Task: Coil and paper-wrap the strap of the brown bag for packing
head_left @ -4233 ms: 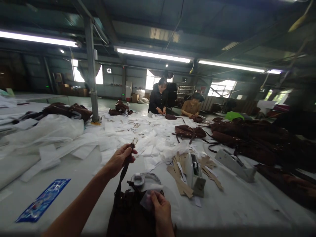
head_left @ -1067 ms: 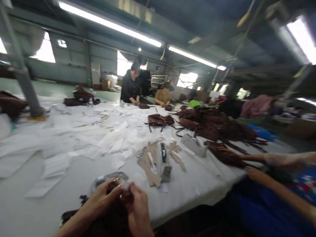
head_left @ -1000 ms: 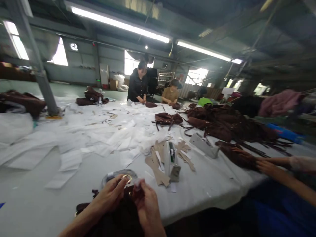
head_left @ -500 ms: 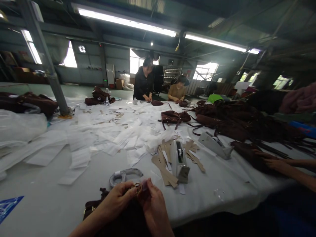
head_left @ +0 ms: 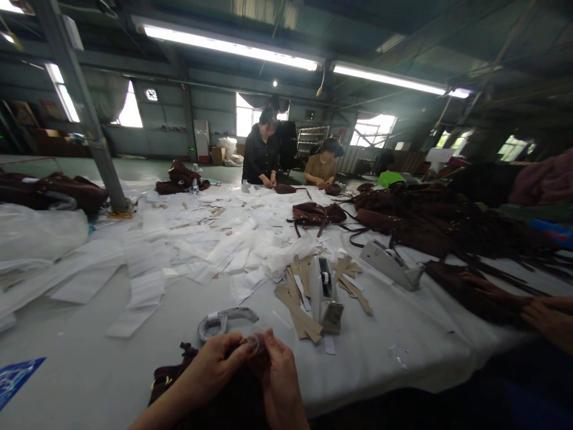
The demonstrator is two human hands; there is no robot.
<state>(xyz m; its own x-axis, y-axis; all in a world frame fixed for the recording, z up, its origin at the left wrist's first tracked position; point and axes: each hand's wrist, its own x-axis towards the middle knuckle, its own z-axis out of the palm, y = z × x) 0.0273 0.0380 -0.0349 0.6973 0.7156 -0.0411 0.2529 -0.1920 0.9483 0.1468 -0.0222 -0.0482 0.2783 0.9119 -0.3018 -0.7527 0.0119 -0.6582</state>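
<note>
At the table's near edge, my left hand (head_left: pixel 220 363) pinches a metal ring (head_left: pixel 253 342) between thumb and fingers. Translucent film covers the ring, so little of its gold colour shows. My right hand (head_left: pixel 281 373) is closed against the ring's right side, fingertips on the clear film. Beneath both hands lies a dark brown bag (head_left: pixel 168 377) with gold-coloured fittings, mostly hidden by my forearms. Just beyond my hands rests a coiled, wrapped strap (head_left: pixel 213 324).
A grey tape dispenser (head_left: pixel 326 292) stands on beige card strips (head_left: pixel 290 307), with a second dispenser (head_left: pixel 389 263) to its right. White wrapping sheets (head_left: pixel 192 251) cover the table's middle. Brown bags (head_left: pixel 416 212) are heaped right. A co-worker's hands (head_left: pixel 544 313) touch a bag there. Two people stand opposite.
The gold ring, bare in part before, is now wrapped over by the clear film. My right fingers have shifted slightly down against it. The co-worker's hands at right moved right.
</note>
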